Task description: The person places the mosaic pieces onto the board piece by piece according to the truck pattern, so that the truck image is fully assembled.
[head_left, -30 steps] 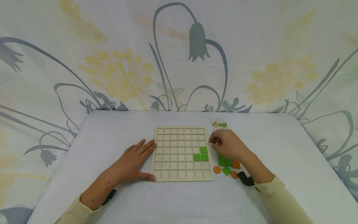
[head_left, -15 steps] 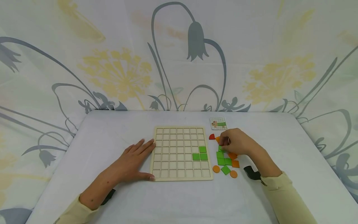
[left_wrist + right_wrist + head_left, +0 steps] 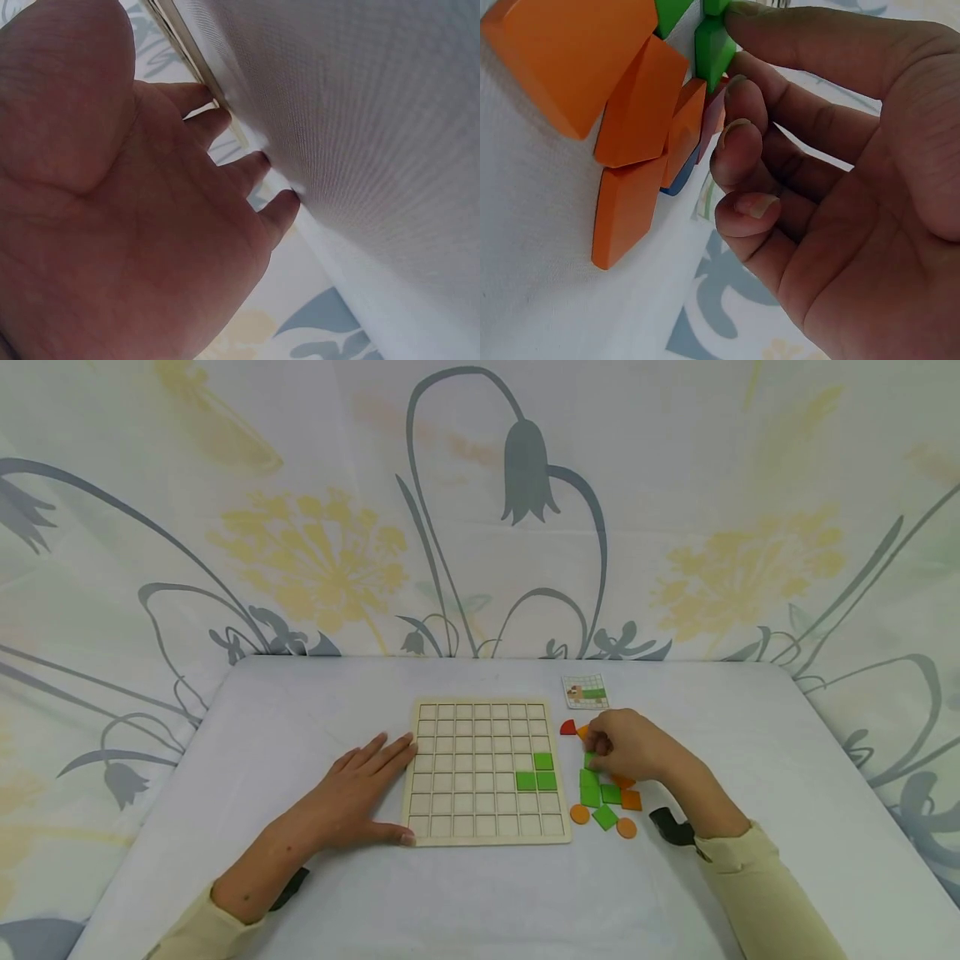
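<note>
A pale wooden grid board [image 3: 480, 841] lies on the table, with three green square tiles [image 3: 546, 781] set in cells at its right side. My left hand [image 3: 348, 797] lies with fingers extended against the board's left edge, thumb at the lower left corner; in the left wrist view the fingertips [image 3: 281, 204] touch down beside that edge. To the right of the board, my right hand [image 3: 626, 745] has thumb and forefinger on a green square tile [image 3: 589, 762], its fingers curled. In the right wrist view the thumb touches green [image 3: 715, 49] beside several orange tiles [image 3: 634, 105].
Loose green tiles [image 3: 604, 817], orange round pieces [image 3: 580, 814] and an orange square [image 3: 631, 800] lie right of the board. A red quarter-round piece [image 3: 567, 727] is above them. A small pattern card [image 3: 586, 692] lies behind. Floral cloth [image 3: 480, 527] hangs at the back.
My right hand has drawn back from the board's right edge to the loose green tiles, whose upper ones have shifted slightly. The left hand keeps its place.
</note>
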{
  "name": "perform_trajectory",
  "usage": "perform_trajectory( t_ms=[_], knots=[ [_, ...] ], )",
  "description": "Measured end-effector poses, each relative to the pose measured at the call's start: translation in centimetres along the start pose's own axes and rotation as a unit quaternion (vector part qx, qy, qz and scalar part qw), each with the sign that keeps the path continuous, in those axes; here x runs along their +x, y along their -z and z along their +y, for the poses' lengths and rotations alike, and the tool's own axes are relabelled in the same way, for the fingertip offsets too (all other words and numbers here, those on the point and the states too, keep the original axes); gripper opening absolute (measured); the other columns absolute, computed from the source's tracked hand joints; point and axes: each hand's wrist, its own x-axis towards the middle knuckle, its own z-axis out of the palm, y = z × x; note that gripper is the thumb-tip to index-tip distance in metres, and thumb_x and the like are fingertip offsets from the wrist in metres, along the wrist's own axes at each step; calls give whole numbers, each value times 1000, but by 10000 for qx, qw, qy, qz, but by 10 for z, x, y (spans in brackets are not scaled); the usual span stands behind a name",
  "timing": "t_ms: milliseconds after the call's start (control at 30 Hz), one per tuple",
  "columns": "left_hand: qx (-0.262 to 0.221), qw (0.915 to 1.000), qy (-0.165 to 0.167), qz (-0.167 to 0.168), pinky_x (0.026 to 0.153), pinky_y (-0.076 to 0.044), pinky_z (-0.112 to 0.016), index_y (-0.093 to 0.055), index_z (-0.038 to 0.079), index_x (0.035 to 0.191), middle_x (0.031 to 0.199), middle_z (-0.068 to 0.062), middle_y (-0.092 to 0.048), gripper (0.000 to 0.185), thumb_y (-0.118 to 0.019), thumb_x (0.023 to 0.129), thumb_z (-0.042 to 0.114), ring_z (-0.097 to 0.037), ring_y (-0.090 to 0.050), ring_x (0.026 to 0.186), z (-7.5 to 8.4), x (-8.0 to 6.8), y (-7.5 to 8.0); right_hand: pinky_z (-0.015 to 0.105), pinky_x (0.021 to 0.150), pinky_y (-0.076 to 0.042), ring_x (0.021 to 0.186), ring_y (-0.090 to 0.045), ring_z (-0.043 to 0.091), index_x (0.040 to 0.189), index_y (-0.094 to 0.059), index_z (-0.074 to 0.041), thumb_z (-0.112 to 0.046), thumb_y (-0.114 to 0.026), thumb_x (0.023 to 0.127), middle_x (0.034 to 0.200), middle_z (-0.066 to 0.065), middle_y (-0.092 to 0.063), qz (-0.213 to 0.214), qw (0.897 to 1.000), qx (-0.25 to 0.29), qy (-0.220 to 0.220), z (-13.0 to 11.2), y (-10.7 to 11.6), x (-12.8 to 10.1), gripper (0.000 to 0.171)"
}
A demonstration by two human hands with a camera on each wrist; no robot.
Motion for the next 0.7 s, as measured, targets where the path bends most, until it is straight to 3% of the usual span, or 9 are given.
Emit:
perform_trajectory(
  t_ms=[400,700],
  knots=[
    [9,10000,-24,8,123,-26,-66,-26,12,170,177,-5,-21,119,-77,82,73,-41,-17,162,2,-1,1,32,70,-49,74,-54,16,83,-65,-13,-1,-81,88,75,-2,-58,113,9995,111,262,-4,-1,-2,21],
    [18,10000,-55,14,123,-26,-66,-26,11,170,177,-5,-21,118,-78,83,72,-41,-17,162,2,-1,2,31,75,-52,82,-58,16,91,-67,-13,0,-76,94,87,-4,-65,347,9973,414,504,-17,-2,-3,16]
  ],
)
